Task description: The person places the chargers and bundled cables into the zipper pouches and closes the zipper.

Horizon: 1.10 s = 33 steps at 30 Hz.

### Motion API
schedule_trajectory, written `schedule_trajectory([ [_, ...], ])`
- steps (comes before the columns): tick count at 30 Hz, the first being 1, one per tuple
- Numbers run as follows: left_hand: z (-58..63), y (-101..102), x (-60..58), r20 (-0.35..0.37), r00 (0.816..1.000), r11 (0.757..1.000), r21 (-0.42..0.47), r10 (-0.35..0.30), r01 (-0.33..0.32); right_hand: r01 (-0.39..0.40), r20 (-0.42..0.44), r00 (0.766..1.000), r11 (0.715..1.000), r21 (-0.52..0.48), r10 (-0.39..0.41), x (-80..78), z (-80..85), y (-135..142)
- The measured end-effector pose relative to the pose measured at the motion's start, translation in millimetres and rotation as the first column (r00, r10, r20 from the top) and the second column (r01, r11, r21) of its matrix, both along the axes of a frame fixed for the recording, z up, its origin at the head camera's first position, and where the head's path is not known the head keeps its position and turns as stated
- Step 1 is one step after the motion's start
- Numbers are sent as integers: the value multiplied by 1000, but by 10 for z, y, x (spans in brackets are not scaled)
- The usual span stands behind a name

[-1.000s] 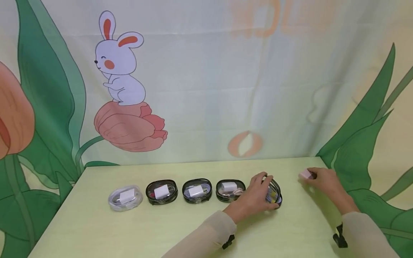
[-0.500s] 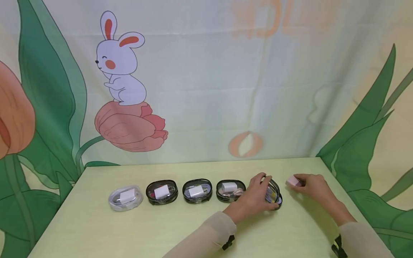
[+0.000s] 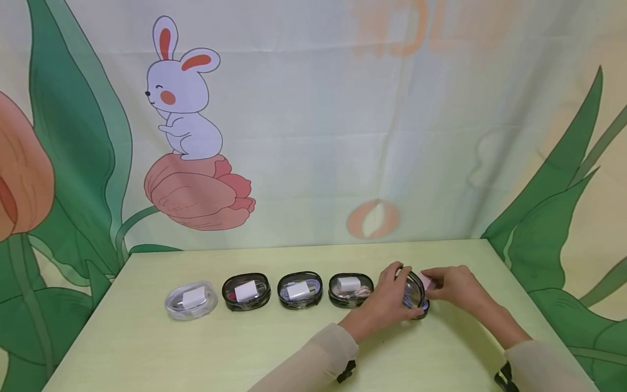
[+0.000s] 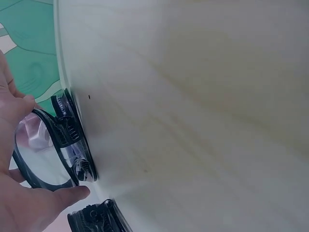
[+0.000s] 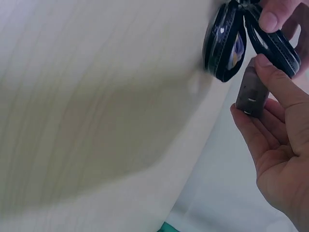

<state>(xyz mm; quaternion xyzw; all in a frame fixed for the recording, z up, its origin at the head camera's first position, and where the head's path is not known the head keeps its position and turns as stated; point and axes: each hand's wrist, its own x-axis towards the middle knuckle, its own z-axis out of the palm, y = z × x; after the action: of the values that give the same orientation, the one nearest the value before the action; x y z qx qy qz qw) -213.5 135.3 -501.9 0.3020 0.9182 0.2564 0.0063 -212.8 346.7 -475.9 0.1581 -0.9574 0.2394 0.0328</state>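
Note:
At the right end of a row, my left hand (image 3: 379, 302) holds up the lid of a small oval zip case (image 5: 223, 46) with clear walls and black trim. The raised clear lid (image 4: 42, 166) sits between thumb and fingers. Inside the case's base shows a bit of bluish cable (image 5: 236, 50). My right hand (image 3: 460, 286) pinches a small pale pink charger plug (image 5: 252, 94), with port slots on its end, between thumb and fingers. It is right at the case's opening, and the left wrist view shows it through the lid.
Left of the open case stand three similar black-trimmed cases (image 3: 350, 296) (image 3: 300, 305) (image 3: 246, 306) and one clear white-edged case (image 3: 171, 305), each with a white charger plug and cable. Behind the pale table (image 3: 245, 354) hangs a printed cloth (image 3: 294, 136).
My right hand has moved left with the charger plug, from the table's right side to the case. My left hand has stayed in place, holding the lid.

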Motion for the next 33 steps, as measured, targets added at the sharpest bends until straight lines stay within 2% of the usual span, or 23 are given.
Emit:
schedule_trajectory([
  [10,-5,-66,-12,-6,1000,997,72,-17,18,-53,-14,998,999,7,53,-26,-49,-96],
  [17,-19,-93,-21,-10,1000,996,81,-30,30,-85,-40,996,996,5,85,-47,-118,-159],
  [26,0,-95,-13,-28,997,992,98,-71,74,-91,-179,978,992,82,105,-44,-262,-235],
  [30,14,-86,-8,-41,996,994,72,-75,78,-108,-141,983,989,97,121,-43,-283,-215],
  [33,16,-73,-7,-38,997,996,55,-66,68,-155,-61,985,986,66,159,-48,-262,-166],
])
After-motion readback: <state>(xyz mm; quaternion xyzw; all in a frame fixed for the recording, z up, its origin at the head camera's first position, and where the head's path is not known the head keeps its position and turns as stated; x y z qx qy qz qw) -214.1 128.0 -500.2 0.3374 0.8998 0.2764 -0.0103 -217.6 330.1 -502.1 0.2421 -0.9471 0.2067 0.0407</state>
